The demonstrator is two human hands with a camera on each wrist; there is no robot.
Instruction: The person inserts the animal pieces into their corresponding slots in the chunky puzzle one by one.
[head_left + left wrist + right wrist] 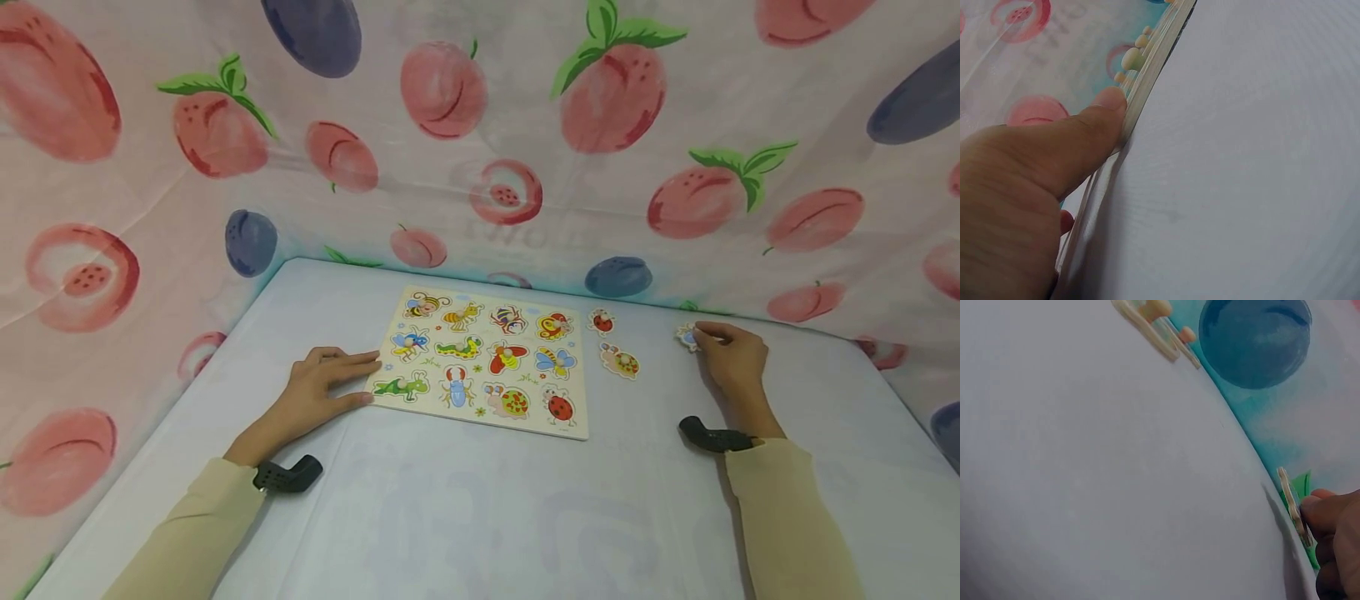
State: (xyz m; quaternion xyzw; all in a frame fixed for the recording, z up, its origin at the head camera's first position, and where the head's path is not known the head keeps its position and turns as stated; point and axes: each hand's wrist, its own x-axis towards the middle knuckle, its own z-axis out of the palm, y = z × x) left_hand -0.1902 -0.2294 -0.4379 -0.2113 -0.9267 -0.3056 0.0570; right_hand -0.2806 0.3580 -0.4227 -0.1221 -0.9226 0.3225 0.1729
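Note:
A wooden peg puzzle board [442, 421] with printed insects lies flat on the table. My left hand [322, 387] rests at the board's left edge, its fingers stretched out; in the left wrist view the thumb [1094, 128] touches the board's rim. Off the board to the right, my right hand [731, 358] pinches a small puzzle piece [686, 336] with a blue patch. Tilted on its side in the right wrist view, that piece [1294, 509] is just above the table. Its picture is mostly hidden by the fingers. Between board and right hand lie a ladybug piece [601, 322] and a snail piece [619, 362].
A white cloth covers the table [480, 517]. Behind it and along the left side hangs a fruit-print curtain [360, 225]. Round wooden knobs [1132, 59] stick up from the board. Each wrist wears a black camera band [288, 475].

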